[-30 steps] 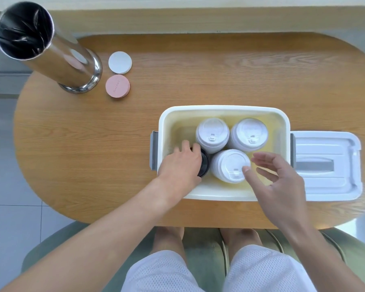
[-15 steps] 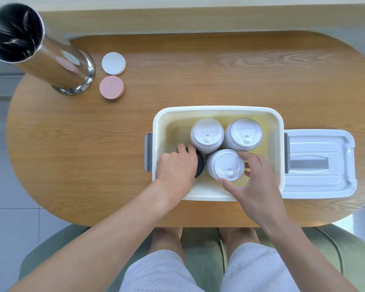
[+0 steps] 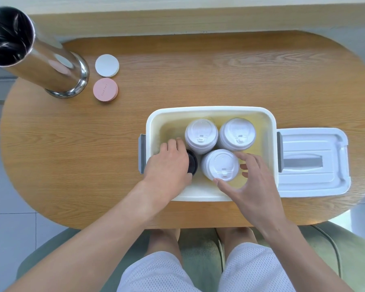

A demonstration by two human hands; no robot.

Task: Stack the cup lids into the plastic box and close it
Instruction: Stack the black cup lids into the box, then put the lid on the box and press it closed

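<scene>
The oval wooden table (image 3: 198, 81) carries everything, and the white plastic box (image 3: 211, 111) stands open near its front edge, a little right of centre. Just right of the box, touching its grey side latch, lies the box lid (image 3: 312, 163), flat with its handle recess up. Far to the box's left rear a tall steel cylinder (image 3: 40, 66) stands on the table. Inside the box are three stacks of white cup lids: one at the rear centre (image 3: 201, 134), one at the rear right (image 3: 237, 133), and one at the front (image 3: 220, 164). The left hand (image 3: 169, 163) is down in the box's left half, fingers curled over a black lid stack (image 3: 191, 162) and mostly covering it; how firmly it grips I cannot tell. The right hand (image 3: 251, 182) is spread around the front white stack, thumb tip at its near edge, fingers on its right. Beside the cylinder lie a white disc (image 3: 106, 65) and a pink disc (image 3: 105, 89).
</scene>
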